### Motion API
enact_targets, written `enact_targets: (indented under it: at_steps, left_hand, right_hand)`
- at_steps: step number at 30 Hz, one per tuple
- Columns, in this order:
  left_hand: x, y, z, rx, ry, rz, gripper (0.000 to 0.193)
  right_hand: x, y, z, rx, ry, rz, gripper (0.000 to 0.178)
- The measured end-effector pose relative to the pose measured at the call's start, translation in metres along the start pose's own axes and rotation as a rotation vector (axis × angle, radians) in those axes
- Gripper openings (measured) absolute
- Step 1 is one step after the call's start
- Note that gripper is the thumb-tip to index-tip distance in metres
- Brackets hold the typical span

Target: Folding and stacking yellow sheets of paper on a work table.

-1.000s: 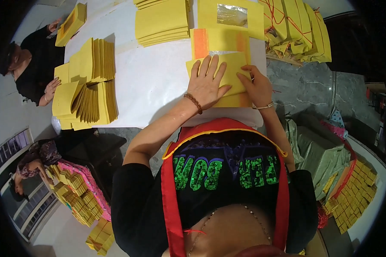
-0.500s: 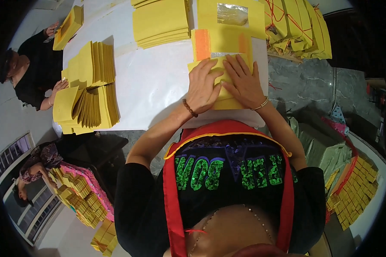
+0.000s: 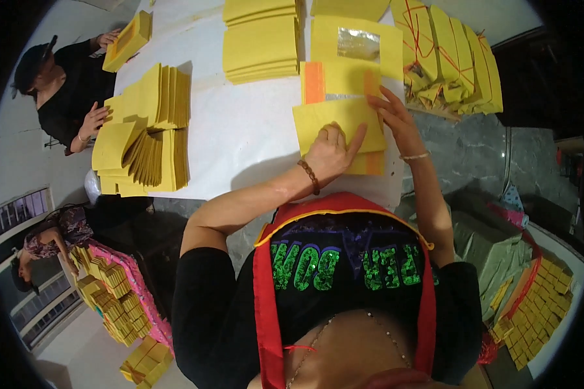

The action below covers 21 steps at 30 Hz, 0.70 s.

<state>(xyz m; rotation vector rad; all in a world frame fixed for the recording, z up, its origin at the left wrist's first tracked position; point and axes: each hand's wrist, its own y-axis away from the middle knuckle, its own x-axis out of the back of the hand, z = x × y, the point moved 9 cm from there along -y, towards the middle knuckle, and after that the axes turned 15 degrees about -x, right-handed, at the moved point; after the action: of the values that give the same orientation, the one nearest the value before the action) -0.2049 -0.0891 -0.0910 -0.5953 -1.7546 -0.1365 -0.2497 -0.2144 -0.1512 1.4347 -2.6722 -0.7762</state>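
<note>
Grip of the left hand (image 3: 329,154) is half closed, fingers curled under and thumb out straight, resting on the folded yellow sheet (image 3: 318,115); I cannot tell whether the hidden fingertips pinch any paper. The right grip (image 3: 399,124) is loosely open, fingers extended, its tips at the sheet's far right corner, with nothing visibly held.

The sheet lies on the white worktop (image 3: 240,123), at its near edge. An orange strip (image 3: 315,83) shows just beyond the sheet's far edge, on the left. The step in hand looks like pressing the fold flat while lining up its right side. The next move would call for the left to hold the paper down and the right to keep the edges even, so that the crease sets straight.

Farther beyond the sheet lies yellow paper with a silver patch (image 3: 359,43). A yellow stack (image 3: 261,52) sits beyond the sheet and to its left; tied bundles (image 3: 457,61), strung in red, are beyond it to its right. Well to the sheet's left stand fanned stacks (image 3: 175,159), with a co-worker's hand (image 3: 95,121) beside them.
</note>
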Motion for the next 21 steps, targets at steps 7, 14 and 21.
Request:
enact_targets:
  at_steps: [7,14,21]
  left_hand:
    - [0.018,0.028,-0.122,0.193,0.965,0.243,0.031]
    - [0.026,0.061,-0.227,0.319,-0.141,0.377,0.044]
    - [-0.096,0.085,-0.234,0.355,-0.011,0.001,0.041]
  right_hand:
    - [0.056,0.031,0.007,0.024,-0.072,0.420,0.041]
    - [0.064,0.036,0.022,-0.031,-0.055,0.569,0.029]
    - [0.038,0.037,0.000,0.191,0.026,0.546,0.025]
